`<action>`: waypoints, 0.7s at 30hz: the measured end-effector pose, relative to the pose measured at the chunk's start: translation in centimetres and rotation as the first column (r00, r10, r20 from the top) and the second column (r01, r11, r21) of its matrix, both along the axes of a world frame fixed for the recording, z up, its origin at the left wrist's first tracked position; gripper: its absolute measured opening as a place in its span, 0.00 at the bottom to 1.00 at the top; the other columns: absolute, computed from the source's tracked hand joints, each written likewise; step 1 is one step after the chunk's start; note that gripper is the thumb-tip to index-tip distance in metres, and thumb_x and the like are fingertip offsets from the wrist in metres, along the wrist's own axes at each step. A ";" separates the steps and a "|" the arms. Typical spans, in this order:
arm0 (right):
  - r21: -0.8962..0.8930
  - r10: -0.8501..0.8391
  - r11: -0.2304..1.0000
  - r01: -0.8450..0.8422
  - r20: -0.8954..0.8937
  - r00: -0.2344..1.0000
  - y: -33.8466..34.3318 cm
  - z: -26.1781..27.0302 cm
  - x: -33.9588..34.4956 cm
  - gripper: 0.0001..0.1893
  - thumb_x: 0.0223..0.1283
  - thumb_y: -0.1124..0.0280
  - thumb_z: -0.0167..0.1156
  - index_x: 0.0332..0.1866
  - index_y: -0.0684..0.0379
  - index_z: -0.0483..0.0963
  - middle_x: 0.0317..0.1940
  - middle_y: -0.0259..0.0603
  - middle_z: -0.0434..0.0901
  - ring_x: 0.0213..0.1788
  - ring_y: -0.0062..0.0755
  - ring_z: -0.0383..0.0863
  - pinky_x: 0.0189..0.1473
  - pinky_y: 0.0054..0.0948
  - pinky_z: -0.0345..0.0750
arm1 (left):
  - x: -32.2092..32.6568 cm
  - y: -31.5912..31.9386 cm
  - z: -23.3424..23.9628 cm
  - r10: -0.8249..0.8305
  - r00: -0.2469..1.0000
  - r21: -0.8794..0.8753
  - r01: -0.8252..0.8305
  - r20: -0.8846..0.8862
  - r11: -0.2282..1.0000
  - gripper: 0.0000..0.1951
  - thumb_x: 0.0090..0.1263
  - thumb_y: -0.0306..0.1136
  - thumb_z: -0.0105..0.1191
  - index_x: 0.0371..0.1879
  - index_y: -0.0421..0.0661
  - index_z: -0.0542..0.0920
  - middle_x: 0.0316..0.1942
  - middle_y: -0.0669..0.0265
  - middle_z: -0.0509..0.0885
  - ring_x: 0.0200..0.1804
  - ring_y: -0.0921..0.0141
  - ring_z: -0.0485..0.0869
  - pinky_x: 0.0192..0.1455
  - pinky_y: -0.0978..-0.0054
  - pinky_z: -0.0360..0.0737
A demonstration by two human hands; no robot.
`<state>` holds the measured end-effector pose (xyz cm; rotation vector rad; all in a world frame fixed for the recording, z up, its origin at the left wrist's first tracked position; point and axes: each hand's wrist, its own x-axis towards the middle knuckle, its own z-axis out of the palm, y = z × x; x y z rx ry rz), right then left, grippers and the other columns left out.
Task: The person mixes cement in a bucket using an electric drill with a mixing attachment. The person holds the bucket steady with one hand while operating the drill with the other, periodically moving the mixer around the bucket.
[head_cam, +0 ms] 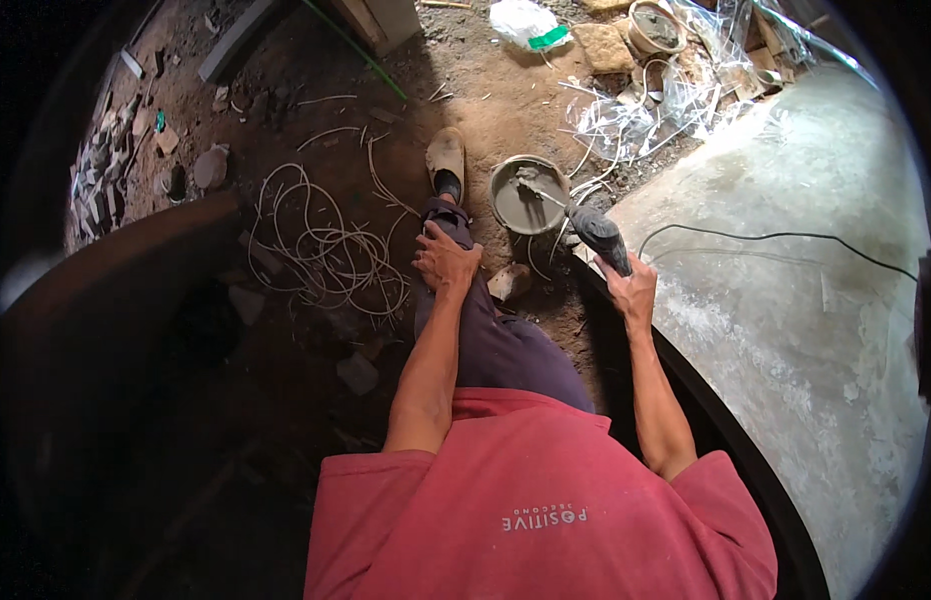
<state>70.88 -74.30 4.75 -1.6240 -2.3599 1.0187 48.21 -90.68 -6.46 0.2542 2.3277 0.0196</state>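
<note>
My right hand (632, 292) is closed around the handle of a dark, dust-covered power drill (597, 229). From the drill a thin mixing rod (544, 194) reaches into a round bucket (497, 214) of wet grey mortar (524, 214). A lump of mortar clings around the rod's far end; the tip's shape is hidden. My left hand (444, 259) rests on my trousered leg (473, 322) near the knee, fingers spread, with no tool in it. Just beyond it my shoe (445, 154) stands on the dirt left of the bucket.
Loose pale cable (338, 247) lies coiled at left. A black power cord (773, 235) crosses the smooth concrete slab (780, 337) at right. Clear plastic sheeting (615, 124), a second bucket (657, 28) and a white bag (519, 22) lie at the back. Stone rubble (102, 176) is far left.
</note>
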 end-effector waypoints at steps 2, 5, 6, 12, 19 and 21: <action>0.002 -0.014 1.000 0.014 -0.032 0.999 -0.8 0.9 0.4 0.17 0.56 0.60 0.72 0.36 0.65 0.81 0.25 0.53 0.83 0.29 0.54 0.85 0.31 0.38 0.77 | 0.1 -0.1 -0.3 -0.034 0.999 -0.031 0.034 -0.016 0.999 0.58 0.53 0.58 0.66 0.78 0.45 0.46 0.73 0.40 0.57 0.67 0.42 0.70 0.69 0.44 0.66; -0.029 -0.042 0.999 0.043 0.033 0.999 -1.3 0.8 1.0 0.17 0.56 0.60 0.72 0.36 0.66 0.81 0.26 0.53 0.83 0.29 0.53 0.85 0.32 0.38 0.77 | 0.3 -0.1 -0.4 -0.061 0.997 -0.042 0.059 -0.054 0.997 0.58 0.53 0.59 0.66 0.78 0.45 0.47 0.73 0.41 0.57 0.67 0.43 0.70 0.68 0.45 0.68; -0.030 -0.047 0.998 0.048 0.032 0.998 -1.4 0.4 1.4 0.17 0.56 0.60 0.72 0.36 0.66 0.81 0.26 0.53 0.83 0.29 0.53 0.85 0.32 0.38 0.77 | 0.2 -0.1 -0.4 -0.067 0.996 -0.042 0.065 -0.054 0.997 0.58 0.53 0.59 0.66 0.78 0.45 0.47 0.73 0.41 0.57 0.67 0.43 0.70 0.68 0.45 0.68; -0.039 -0.064 0.997 0.065 0.025 0.998 -1.8 -1.5 1.9 0.19 0.55 0.58 0.72 0.35 0.67 0.80 0.27 0.53 0.84 0.31 0.54 0.85 0.32 0.39 0.77 | 0.1 0.2 0.6 -0.054 0.999 -0.066 0.053 -0.011 0.996 0.57 0.54 0.59 0.66 0.77 0.45 0.49 0.73 0.43 0.58 0.68 0.43 0.69 0.72 0.45 0.64; -0.049 -0.003 0.999 0.008 0.104 0.995 -0.9 -2.1 1.1 0.19 0.56 0.56 0.71 0.35 0.66 0.81 0.27 0.54 0.84 0.32 0.56 0.85 0.34 0.41 0.78 | 0.2 -0.1 0.2 -0.068 0.997 -0.101 0.065 -0.030 0.993 0.57 0.53 0.59 0.66 0.77 0.45 0.50 0.72 0.45 0.60 0.67 0.45 0.71 0.70 0.46 0.67; -0.051 0.000 0.999 0.006 0.104 0.995 -0.7 -1.8 0.7 0.20 0.56 0.56 0.71 0.35 0.66 0.81 0.27 0.54 0.84 0.32 0.57 0.84 0.35 0.42 0.78 | 0.4 -0.2 0.1 -0.072 0.997 -0.100 0.069 -0.031 0.993 0.57 0.53 0.60 0.66 0.77 0.45 0.50 0.72 0.45 0.61 0.66 0.45 0.72 0.70 0.46 0.68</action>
